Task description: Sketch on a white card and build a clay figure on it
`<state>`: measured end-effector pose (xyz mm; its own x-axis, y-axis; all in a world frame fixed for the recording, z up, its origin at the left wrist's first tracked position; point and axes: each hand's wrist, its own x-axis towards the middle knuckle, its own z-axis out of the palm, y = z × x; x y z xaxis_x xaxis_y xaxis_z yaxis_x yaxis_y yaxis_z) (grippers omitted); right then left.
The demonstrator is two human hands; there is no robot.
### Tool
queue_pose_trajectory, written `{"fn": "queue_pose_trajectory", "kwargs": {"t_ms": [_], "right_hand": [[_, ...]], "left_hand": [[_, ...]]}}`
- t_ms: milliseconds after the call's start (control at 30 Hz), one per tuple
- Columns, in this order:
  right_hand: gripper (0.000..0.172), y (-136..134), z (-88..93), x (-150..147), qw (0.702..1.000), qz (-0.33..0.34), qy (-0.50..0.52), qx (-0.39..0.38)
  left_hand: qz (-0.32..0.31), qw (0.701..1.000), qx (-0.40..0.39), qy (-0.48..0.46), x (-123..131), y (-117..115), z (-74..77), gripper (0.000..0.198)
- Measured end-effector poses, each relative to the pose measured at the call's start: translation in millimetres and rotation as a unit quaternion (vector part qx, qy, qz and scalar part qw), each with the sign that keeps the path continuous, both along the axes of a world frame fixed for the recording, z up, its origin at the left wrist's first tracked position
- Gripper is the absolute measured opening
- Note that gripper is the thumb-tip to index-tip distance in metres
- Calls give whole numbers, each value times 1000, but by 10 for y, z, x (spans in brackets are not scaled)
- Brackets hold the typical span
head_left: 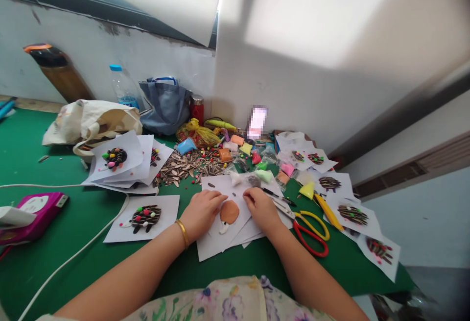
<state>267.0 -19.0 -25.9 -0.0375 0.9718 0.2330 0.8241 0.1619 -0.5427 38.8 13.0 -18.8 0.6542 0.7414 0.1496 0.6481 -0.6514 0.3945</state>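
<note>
A white paper sheet (209, 242) lies in front of me on top of a few others. It carries a flat orange-brown clay oval (230, 211) with a small white clay piece (223, 228) and a dark dot at its lower left. My left hand (201, 210) rests on the sheet left of the oval, its fingers stretched out. On the right, my right hand (260, 208) has its fingers curled in and tips together; whatever they may hold is hidden. Single sunflower seeds (211, 185) lie on the sheet's upper part. Striped sunflower seeds (179, 170) are heaped just behind it.
Scissors (310, 230) and a black pen (279, 196) lie right of my right hand. Bagged coloured clay (266, 176) spreads behind. Finished seed-hedgehog sheets (141, 219) lie left and right. A white cable (88, 241), bags, bottles and a phone (257, 122) are around the green table.
</note>
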Motion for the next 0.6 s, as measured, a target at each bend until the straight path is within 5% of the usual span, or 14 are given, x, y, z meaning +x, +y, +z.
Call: {"fn": "queue_pose_trajectory", "kwargs": {"t_ms": [200,600], "right_hand": [[11,69,8,48,998,21,36,40],[17,-399,-56,-43,999,29,5,24]], "left_hand": [[-21,1000,-4,5,-21,14,-59,50],[0,999,12,40,6,-26,-80,54]]}}
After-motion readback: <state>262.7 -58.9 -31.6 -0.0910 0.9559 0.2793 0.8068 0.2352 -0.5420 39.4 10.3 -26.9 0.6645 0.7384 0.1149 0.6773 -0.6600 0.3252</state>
